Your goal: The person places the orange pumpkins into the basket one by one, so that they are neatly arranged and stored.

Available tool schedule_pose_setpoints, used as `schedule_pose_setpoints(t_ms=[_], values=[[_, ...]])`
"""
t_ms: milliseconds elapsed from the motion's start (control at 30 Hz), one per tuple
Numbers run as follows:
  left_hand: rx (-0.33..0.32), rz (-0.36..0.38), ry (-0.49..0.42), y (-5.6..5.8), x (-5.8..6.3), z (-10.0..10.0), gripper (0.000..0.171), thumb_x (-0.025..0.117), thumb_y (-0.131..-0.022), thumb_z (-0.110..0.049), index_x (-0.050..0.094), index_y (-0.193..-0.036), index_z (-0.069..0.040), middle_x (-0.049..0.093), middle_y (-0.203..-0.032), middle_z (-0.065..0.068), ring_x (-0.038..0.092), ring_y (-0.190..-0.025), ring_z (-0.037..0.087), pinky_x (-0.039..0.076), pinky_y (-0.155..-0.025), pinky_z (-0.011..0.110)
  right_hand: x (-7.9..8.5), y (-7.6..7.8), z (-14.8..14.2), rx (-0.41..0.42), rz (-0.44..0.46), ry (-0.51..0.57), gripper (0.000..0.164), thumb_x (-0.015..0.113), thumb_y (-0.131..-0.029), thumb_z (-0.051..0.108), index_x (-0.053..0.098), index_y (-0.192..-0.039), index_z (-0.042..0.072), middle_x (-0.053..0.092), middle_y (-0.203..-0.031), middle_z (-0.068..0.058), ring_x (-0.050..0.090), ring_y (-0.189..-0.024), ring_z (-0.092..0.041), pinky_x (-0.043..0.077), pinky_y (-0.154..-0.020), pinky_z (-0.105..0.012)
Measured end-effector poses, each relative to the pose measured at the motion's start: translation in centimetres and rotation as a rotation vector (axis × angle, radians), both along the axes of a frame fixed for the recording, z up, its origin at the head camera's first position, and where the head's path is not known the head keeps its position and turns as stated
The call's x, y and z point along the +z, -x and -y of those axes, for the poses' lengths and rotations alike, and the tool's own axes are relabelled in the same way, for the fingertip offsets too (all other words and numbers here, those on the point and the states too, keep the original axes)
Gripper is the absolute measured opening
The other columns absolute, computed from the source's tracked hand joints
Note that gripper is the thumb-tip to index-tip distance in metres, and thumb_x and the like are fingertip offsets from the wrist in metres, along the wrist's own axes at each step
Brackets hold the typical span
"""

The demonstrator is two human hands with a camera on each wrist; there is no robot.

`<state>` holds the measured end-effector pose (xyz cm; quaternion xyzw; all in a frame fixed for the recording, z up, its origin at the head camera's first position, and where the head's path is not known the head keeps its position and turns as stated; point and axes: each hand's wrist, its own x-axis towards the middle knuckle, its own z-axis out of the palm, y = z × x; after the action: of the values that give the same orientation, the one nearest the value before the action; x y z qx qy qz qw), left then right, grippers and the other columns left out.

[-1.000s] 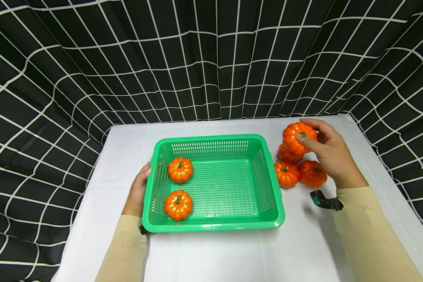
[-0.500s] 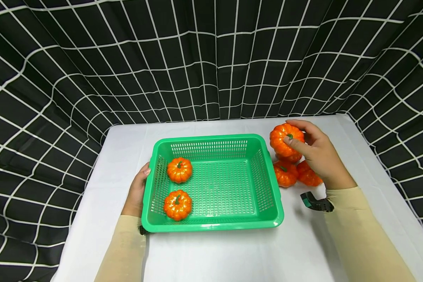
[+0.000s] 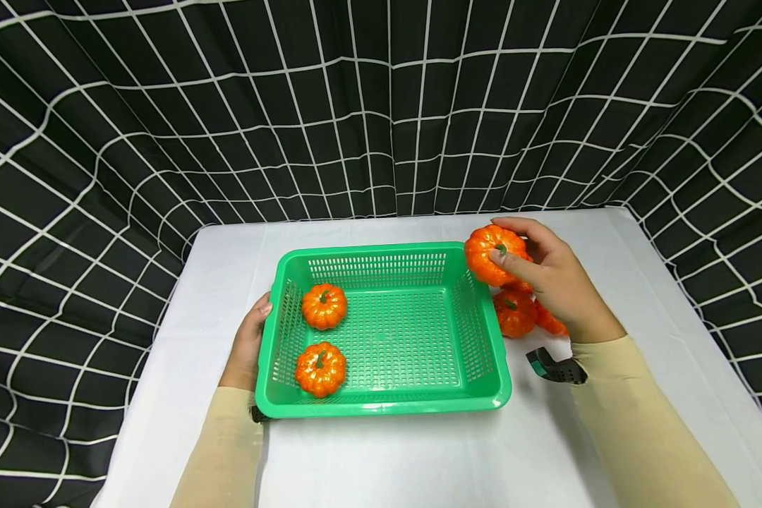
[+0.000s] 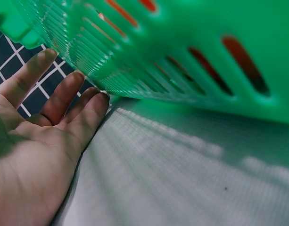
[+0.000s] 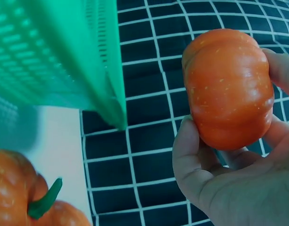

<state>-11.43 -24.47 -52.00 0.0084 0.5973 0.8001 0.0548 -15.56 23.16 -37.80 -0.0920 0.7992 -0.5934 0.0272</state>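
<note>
My right hand (image 3: pixel 549 271) pinches a small orange pumpkin (image 3: pixel 487 252) with a green stem, holding it raised over the far right corner of the green basket (image 3: pixel 381 407). The right wrist view shows this pumpkin (image 5: pixel 229 89) between thumb and fingers, apart from the basket wall (image 5: pixel 104 61). Along the basket's left side lies my left hand (image 3: pixel 248 343); in the left wrist view its fairly straight fingers (image 4: pixel 71 96) touch the slotted outer wall. Inside the basket, near its left wall, sit a rear pumpkin (image 3: pixel 324 306) and a front pumpkin (image 3: pixel 320 370).
Right of the basket, more pumpkins (image 3: pixel 514 314) lie close together on the white tablecloth (image 3: pixel 419 458), partly hidden by my right hand and the raised pumpkin. A black curtain with a white grid (image 3: pixel 381 106) surrounds the table at the back and sides.
My right hand has carried the pumpkin leftward, from above the other pumpkins to the basket's far right corner. The left hand, the basket and the two pumpkins inside have stayed put.
</note>
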Motion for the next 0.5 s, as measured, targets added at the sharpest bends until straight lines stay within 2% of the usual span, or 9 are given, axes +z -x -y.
schedule_pose_setpoints(t_ms=[233,500], values=[[0.001,0.014,0.001,-0.1,-0.1,0.1,0.056,0.035,-0.108,-0.03,0.048,-0.16,-0.013,0.066,-0.132,0.011,0.07,-0.103,0.021,0.063,-0.087,0.037,0.8,-0.3,1.4,0.035,-0.023,0.04,0.048,0.073,-0.107,0.019,0.061,-0.154,0.021,0.059,-0.144,-0.004,0.059,-0.12,-0.031,0.064,-0.085,-0.032],[-0.017,-0.009,-0.023,0.1,-0.1,0.1,0.051,0.034,-0.109,-0.028,0.052,-0.155,-0.014,0.069,-0.124,0.009,0.071,-0.097,0.019,0.064,-0.083,0.035,1.4,-0.5,2.9,0.091,-0.039,0.062,0.047,0.074,-0.106,0.019,0.062,-0.152,0.02,0.058,-0.145,-0.004,0.06,-0.118,-0.034,0.064,-0.084,-0.035]])
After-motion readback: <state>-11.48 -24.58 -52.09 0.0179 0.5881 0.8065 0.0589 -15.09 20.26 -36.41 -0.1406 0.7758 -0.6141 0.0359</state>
